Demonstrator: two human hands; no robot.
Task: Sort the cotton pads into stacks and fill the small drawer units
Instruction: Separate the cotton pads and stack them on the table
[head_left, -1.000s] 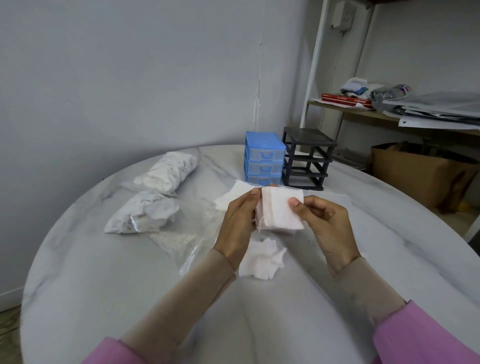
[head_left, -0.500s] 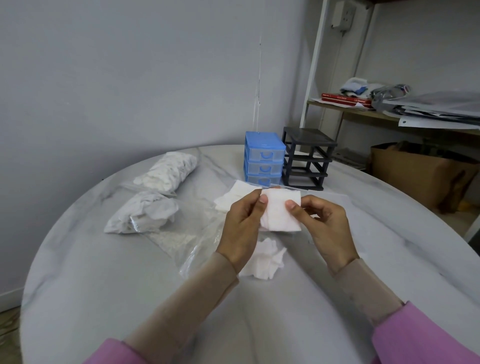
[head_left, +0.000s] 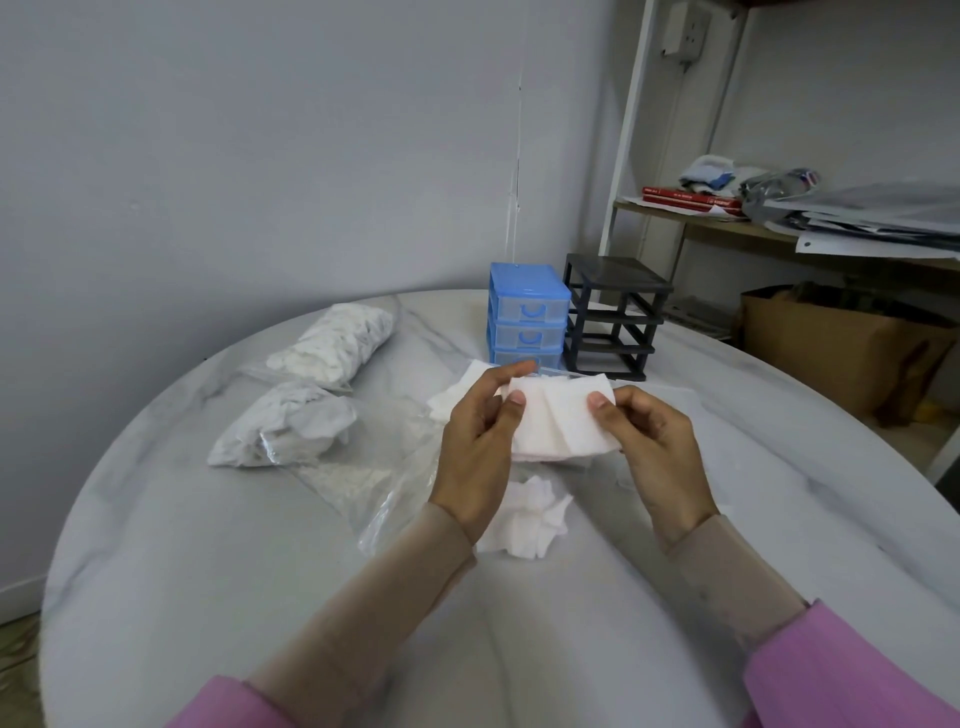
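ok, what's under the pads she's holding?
Below the held pads, gripped by the left hand and right hand, a crumpled white pile lies on the table. The hands hide whatever else is there.

Cotton pads (head_left: 561, 421) in hands were white, faintly pink-tinged. Crumpled pads (head_left: 530, 525) on table: white. Table (head_left: 208, 571) was pale grey marble with darker veins. Drawer unit (head_left: 527, 317) was blue, drawer fronts translucent; frame (head_left: 615, 317) beside it black. Bags (head_left: 332, 343) held white pads. Sleeves (head_left: 852, 670) were pink over beige. Wall was grey-white; books (head_left: 691, 200) red.
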